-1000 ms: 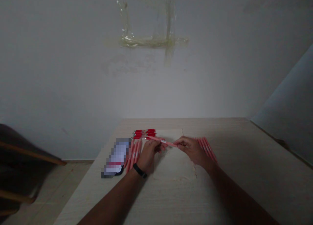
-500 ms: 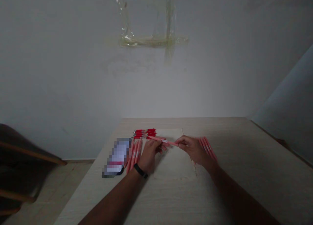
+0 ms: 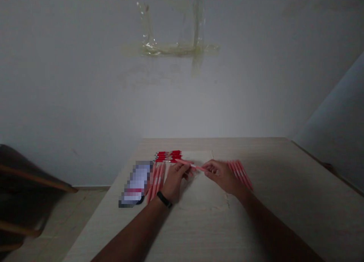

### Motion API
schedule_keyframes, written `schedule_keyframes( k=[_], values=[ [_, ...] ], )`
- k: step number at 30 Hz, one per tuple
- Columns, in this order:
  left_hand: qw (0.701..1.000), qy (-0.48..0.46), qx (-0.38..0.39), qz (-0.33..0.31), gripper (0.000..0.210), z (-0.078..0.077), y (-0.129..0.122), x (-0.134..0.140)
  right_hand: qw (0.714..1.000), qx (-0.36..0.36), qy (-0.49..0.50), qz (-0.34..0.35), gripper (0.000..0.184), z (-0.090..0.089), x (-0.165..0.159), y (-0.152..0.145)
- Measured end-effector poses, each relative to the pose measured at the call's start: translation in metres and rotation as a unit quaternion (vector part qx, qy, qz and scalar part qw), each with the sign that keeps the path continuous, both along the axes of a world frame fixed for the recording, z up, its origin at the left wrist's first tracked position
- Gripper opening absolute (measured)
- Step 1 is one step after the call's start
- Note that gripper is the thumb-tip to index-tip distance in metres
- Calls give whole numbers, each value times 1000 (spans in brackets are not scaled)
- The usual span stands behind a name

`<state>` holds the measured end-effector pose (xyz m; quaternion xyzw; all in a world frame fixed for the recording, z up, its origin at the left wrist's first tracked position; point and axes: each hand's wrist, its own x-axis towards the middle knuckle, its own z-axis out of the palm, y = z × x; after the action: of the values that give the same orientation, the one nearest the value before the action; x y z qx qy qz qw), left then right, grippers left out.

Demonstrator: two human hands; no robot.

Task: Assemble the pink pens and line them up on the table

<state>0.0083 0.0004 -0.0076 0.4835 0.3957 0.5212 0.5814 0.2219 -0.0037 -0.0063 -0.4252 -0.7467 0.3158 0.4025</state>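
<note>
The step seems two-handed handling: the fingers of the left hand point(image 3: 174, 178) and right hand point(image 3: 223, 174) clamp one pink pen point(image 3: 193, 166); next move probably needs steady hold.

Dim, greyish light — soft and low in contrast — falls brightest on the wall point(image 3: 210, 110) just above the table point(image 3: 199, 231) and fades toward the corners. Small glints sit on the tape point(image 3: 170, 50). The chair point(image 3: 31, 184) sinks into near-black; soft shadow spreads beside the left hand point(image 3: 174, 178). Fine detail on the pens point(image 3: 240, 174) smears, and the phone point(image 3: 138, 182) is pixelated.
</note>
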Motion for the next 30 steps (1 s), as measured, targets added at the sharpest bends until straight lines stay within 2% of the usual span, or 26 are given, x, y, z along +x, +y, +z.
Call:
schedule_keyframes(
  k=[5,8,13,19,26,30],
  values=[
    [999,12,36,10,26,-2,0,-1,1000,-8,-14,-16,10,-1,3,1],
    [998,13,60,11,23,0,0,-3,999,-33,-3,-2,11,0,4,0],
    [998,29,46,-41,29,0,0,-3,990,-113,49,68,22,3,-2,-6],
    [993,41,45,-104,36,0,-1,-3,975,-166,92,113,25,-1,-6,-8],
    [988,76,64,-115,42,2,-4,1,982,-155,55,96,15,-1,-9,-12],
    [987,92,72,-107,43,-1,-4,1,993,-104,4,62,8,3,-10,-14]
  ],
)
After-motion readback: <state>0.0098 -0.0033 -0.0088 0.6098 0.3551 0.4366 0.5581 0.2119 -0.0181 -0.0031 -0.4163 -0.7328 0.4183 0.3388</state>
